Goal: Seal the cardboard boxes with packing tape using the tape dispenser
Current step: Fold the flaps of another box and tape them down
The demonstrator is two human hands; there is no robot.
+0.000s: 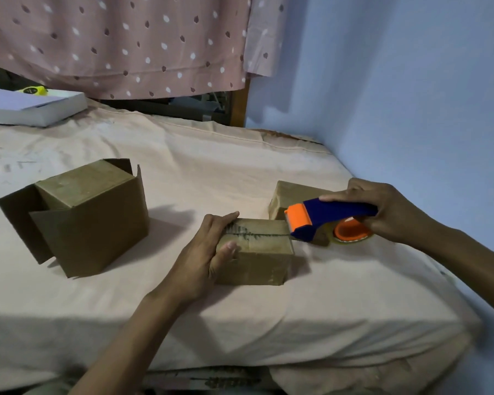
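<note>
A small cardboard box (257, 252) sits just below the middle of the frame on a bed covered with a pale pink sheet (211, 172). The left hand (208, 252) grips the box's left end — fingers curled over the top edge, thumb pressed against the front face. The flaps meet in a seam across the top, under a strip of tape with a dark smudged pattern.

To the right of centre, the right hand (382, 209) wraps around the blue handle of the tape dispenser (322, 220), index finger stretched along its top. The dispenser's orange front end meets the box's upper right corner, right where the seam ends; its tape roll with an orange hub hangs beside the box, below the hand.

A second small box (291, 195) lies just behind the dispenser, partly hidden by it. At the left of the frame stands a larger box (92, 220) with flaps open — well apart from both hands. A white flat box (32, 106) rests in the upper left.
</note>
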